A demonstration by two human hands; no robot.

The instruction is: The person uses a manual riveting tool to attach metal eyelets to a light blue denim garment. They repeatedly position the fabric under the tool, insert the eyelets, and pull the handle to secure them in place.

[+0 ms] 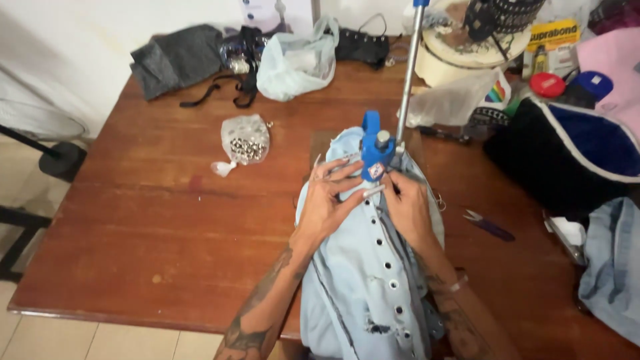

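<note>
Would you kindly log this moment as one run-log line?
left hand: flat on denim garment | right hand: on garment at blue press | bag of studs: left, apart | snips: right

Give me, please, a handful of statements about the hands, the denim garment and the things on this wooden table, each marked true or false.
1. Both hands rest on a light blue denim garment at the base of a blue hand press. True.
2. The left hand holds the purple snips. False: the purple snips lie on the table, to the right of the right hand.
3. A small clear bag of metal studs lies left of the press. True.
4. The garment has no holes along its edge. False: a row of dark eyelets runs down it.
5. The press lever lies flat on the table. False: it stands up.
</note>
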